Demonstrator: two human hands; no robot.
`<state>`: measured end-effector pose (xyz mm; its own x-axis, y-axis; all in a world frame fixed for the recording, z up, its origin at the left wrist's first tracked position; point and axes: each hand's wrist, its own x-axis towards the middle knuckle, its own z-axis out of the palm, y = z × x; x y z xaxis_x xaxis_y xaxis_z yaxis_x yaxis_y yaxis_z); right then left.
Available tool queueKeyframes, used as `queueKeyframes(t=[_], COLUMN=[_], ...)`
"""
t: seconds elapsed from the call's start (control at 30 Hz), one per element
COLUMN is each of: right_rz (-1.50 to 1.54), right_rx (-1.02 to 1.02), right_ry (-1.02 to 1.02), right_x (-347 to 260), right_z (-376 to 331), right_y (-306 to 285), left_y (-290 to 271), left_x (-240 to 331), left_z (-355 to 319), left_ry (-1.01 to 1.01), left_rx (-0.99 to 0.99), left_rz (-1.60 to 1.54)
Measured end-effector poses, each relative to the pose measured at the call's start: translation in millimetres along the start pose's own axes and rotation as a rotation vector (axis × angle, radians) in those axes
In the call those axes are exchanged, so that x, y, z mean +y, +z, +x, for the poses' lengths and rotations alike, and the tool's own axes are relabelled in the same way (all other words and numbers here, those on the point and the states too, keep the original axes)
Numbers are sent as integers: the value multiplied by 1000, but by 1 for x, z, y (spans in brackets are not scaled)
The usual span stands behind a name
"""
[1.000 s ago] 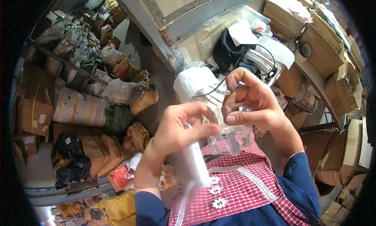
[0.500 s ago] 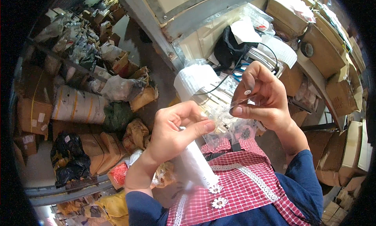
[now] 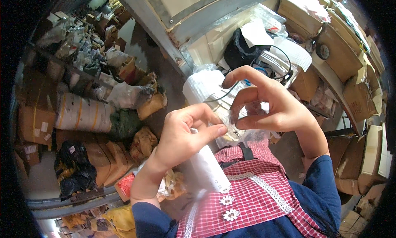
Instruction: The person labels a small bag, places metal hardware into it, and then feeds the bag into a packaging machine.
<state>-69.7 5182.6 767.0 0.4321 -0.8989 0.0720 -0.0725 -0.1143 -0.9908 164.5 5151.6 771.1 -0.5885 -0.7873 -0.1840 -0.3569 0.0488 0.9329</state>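
My left hand [image 3: 185, 133] is closed, with thumb and forefinger pressed together. A white paper strip or roll [image 3: 210, 168] with small printing hangs from under its fingers, over my red checked apron [image 3: 255, 190]. At the left fingertips a thin clear edge shows; I cannot tell whether it is part of the clear plastic bag. To the right, my right hand [image 3: 270, 106] is curled, thumb and finger close together on the clear plastic bag [image 3: 256, 135]. Its forefinger is raised and bent. Small dark bits show through the plastic below the hands.
Beyond my hands lie a black cap-like cloth item [image 3: 239, 48], white papers [image 3: 255, 34] and a black cable [image 3: 225, 96]. Cardboard boxes [image 3: 340, 52] and a tape roll [image 3: 322, 52] line the right. At left are a black bag [image 3: 76, 172] and a white wrapped bundle [image 3: 82, 114].
My right hand has turned and moved slightly left and down, its forefinger lifting away. The small white button on its fingers no longer shows. My left hand stays nearly in place.
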Motion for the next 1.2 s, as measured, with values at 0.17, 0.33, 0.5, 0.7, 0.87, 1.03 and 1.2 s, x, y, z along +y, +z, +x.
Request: queueKeyframes(t=[0.17, 0.33, 0.5, 0.7, 0.87, 1.03, 1.2], right_rz=[-3, -41, -269, -283, -187, -224, -343], right_rx=[124, 139, 339, 450, 421, 396, 317], right_ry=[-90, -75, -244, -212, -284, -317, -332], right_x=[9, 4, 12, 18, 25, 17, 17], right_z=[3, -3, 0, 3, 3, 3, 3], right_y=[6, 11, 18, 1, -5, -1, -5], left_y=[3, 13, 22, 16, 16, 15, 19], left_x=[11, 15, -2, 1, 2, -15, -15], left_z=[6, 9, 15, 10, 13, 15, 19], left_ry=[32, 115, 215, 163, 129, 240, 252], left_rx=[0, 16, 96, 119, 131, 194, 242], left_rz=[24, 101, -65, -194, -168, -60, -58])
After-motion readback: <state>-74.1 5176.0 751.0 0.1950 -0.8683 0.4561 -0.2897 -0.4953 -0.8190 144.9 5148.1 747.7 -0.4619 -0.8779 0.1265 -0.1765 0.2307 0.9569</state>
